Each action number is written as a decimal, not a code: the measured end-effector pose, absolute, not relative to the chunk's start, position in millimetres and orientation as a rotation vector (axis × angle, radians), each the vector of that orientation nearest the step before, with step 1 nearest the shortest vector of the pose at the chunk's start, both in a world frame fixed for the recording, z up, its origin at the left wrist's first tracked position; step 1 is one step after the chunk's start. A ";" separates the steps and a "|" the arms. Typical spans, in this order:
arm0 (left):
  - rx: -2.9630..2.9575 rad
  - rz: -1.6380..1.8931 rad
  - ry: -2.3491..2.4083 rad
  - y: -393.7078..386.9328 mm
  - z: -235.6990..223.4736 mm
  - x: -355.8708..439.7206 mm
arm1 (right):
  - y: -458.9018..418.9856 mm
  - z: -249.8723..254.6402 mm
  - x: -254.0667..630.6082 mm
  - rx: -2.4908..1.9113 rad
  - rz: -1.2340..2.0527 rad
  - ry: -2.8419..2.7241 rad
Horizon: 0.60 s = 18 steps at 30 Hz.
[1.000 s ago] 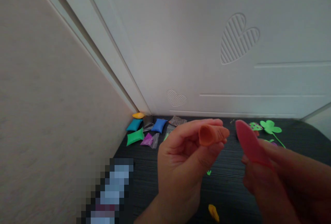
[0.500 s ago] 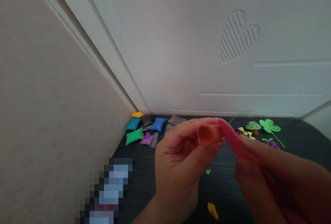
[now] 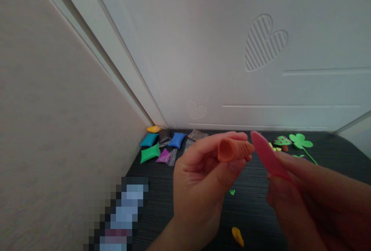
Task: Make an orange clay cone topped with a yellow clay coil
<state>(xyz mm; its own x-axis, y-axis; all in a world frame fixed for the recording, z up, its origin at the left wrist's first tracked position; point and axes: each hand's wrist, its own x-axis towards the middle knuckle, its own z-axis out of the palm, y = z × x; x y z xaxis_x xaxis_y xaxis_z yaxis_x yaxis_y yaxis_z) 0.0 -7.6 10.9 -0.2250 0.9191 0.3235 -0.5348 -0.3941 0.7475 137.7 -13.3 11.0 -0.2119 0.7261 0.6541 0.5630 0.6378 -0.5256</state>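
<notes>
My left hand (image 3: 199, 189) pinches an orange clay cone (image 3: 236, 150) between thumb and fingers. The cone lies on its side, its hollow wide end facing left and its pointed tip to the right, with ridges marked along it near the tip. My right hand (image 3: 313, 197) grips a pink plastic modelling tool (image 3: 269, 156) with a flat rounded blade. The blade's end stands just right of the cone's tip, with a narrow gap between them. The tool's lower part is hidden in the fingers.
Sealed clay packets, among them a blue one (image 3: 177, 140) and a green one (image 3: 150, 153), lie at the table's back left. A clay clover (image 3: 300, 141) and mushroom (image 3: 283, 140) lie back right. A yellow-orange lump (image 3: 237, 236) and a small green piece (image 3: 232, 192) are nearer. A white door panel (image 3: 174, 50) rises behind.
The pink tool has drawn away from the orange cone to the right, where before it touched or overlapped the tip. The cone's tip and ridges now show. My left hand has barely moved.
</notes>
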 end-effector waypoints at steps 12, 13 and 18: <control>0.879 1.809 0.584 -5.2 11.4 2.3 | -3.8 11.6 128.6 -0.908 0.039 -1.895; 0.873 1.810 0.577 -4.8 11.1 2.5 | -3.1 10.9 127.5 -0.888 0.006 -1.863; 0.869 1.783 0.491 -3.8 9.5 2.5 | -4.0 18.3 131.4 -0.976 0.005 -1.798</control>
<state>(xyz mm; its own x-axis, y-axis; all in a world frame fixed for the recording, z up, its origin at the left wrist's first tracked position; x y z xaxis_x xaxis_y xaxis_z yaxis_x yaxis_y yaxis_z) 2.5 -3.8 9.5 -0.1918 0.9256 0.3264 -0.6282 -0.3713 0.6837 131.4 -4.0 18.3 -0.1260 0.6131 0.7799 0.6090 0.6684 -0.4271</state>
